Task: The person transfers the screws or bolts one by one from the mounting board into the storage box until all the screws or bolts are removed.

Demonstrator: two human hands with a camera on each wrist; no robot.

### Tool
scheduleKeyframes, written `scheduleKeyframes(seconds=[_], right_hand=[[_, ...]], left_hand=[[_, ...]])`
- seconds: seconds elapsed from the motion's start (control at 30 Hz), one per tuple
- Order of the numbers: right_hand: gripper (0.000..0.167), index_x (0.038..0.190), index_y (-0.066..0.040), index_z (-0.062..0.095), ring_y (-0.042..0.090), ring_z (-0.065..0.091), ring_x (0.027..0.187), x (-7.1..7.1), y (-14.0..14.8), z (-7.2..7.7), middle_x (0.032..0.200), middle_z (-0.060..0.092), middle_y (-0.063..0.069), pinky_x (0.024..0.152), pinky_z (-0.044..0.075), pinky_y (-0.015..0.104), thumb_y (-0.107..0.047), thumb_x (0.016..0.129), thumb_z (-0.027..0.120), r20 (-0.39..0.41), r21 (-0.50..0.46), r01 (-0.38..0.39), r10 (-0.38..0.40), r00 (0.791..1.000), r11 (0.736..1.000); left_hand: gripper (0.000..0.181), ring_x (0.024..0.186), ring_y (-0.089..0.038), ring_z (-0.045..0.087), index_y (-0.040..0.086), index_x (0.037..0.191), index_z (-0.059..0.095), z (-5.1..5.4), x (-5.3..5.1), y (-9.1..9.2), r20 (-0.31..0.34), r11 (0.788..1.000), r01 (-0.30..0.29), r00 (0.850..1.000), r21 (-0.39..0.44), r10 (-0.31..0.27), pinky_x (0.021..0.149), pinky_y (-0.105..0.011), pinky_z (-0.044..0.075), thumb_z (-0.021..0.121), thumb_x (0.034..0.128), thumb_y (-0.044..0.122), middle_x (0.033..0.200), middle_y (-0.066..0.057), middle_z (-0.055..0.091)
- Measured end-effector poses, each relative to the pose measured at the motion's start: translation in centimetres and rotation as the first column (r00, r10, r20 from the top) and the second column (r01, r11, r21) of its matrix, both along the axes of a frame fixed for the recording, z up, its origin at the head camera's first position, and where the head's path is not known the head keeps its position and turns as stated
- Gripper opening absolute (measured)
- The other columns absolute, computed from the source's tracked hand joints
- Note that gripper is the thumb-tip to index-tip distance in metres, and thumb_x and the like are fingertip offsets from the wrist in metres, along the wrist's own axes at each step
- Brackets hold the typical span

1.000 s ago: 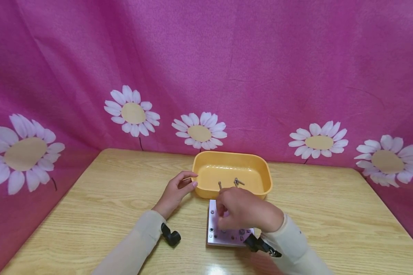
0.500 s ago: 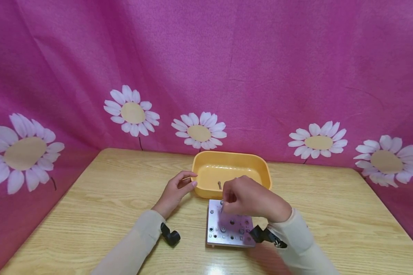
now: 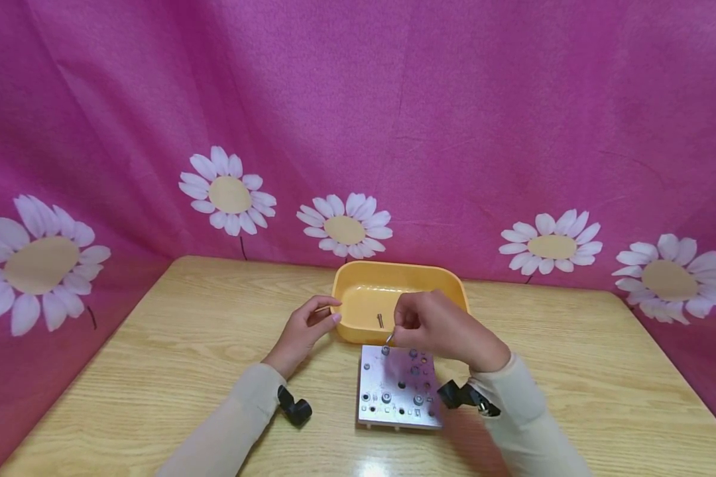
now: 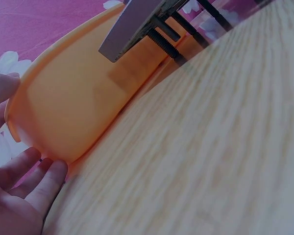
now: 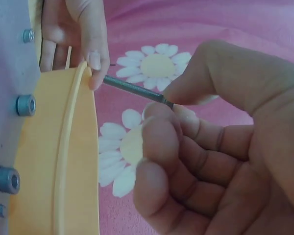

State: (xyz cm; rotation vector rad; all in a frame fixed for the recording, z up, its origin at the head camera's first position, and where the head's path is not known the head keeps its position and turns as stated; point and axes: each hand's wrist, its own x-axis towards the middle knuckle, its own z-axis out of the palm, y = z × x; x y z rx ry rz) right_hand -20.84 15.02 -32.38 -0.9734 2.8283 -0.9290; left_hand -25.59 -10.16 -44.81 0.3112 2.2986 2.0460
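My left hand (image 3: 301,334) holds the left end of a yellow plastic tub (image 3: 341,326), thumb and fingers at its rim and wall. In the left wrist view, several fingertips (image 4: 54,178) touch the tub's outer wall. My right hand (image 3: 444,328) pinches a thin metal screw (image 5: 132,89) between thumb and fingers, just above the far edge of a metal plate (image 3: 382,377). The screw's gripped end is hidden by the fingers. Several socket-head bolts (image 3: 386,397) sit in the plate, which also has open holes. Another screw (image 3: 380,320) lies inside the tub.
The plate stands raised on threaded bolt ends (image 4: 164,44) on the wooden table (image 3: 215,318), in front of the tub. A pink curtain with white daisies (image 3: 441,132) hangs behind. Black wrist mounts (image 3: 295,405) are strapped to both sleeves.
My right hand has moved up and away from the plate toward the tub, with the screw now showing below its fingers. More of the plate is uncovered. My left hand stays at the tub.
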Motion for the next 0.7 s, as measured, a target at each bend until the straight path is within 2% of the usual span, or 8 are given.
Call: scheduleKeyframes(seconds=[0.07,0.37,0.7], right_hand=[[0.012,0.072,-0.015,0.057,0.006,0.048,0.055,-0.1,0.3,0.1,0.061,0.053,-0.008,0.046,0.041,0.020,-0.006,0.075,0.064,0.012,-0.014,0.021,-0.020,1.000,1.000],[0.011,0.074,-0.013,0.059,0.010,0.053,0.059,-0.7,1.2,0.2,0.065,0.058,-0.005,0.050,0.048,0.023,-0.003,0.076,0.063,-0.022,-0.066,0.086,-0.087,0.996,0.994],[0.009,0.077,-0.010,0.060,0.012,0.055,0.062,-1.5,1.7,-0.4,0.068,0.059,-0.002,0.054,0.051,0.024,-0.005,0.077,0.067,-0.015,-0.086,0.147,-0.148,0.989,0.985]], left_hand=[[0.026,0.122,-0.020,0.053,0.019,0.117,0.064,0.0,-0.1,0.0,0.003,1.000,-0.003,1.000,-0.005,0.003,0.100,-0.033,0.047,0.067,0.0918,0.023,0.131,0.003,0.053],[0.027,0.121,-0.019,0.053,0.019,0.118,0.064,0.0,-0.1,0.1,0.012,1.000,-0.004,1.000,-0.011,0.004,0.101,-0.034,0.046,0.067,0.0920,0.024,0.131,0.003,0.053],[0.024,0.121,-0.020,0.053,0.022,0.115,0.064,0.0,0.0,0.0,0.004,1.000,-0.002,1.000,-0.008,0.002,0.101,-0.033,0.047,0.068,0.0915,0.024,0.131,0.003,0.053]])
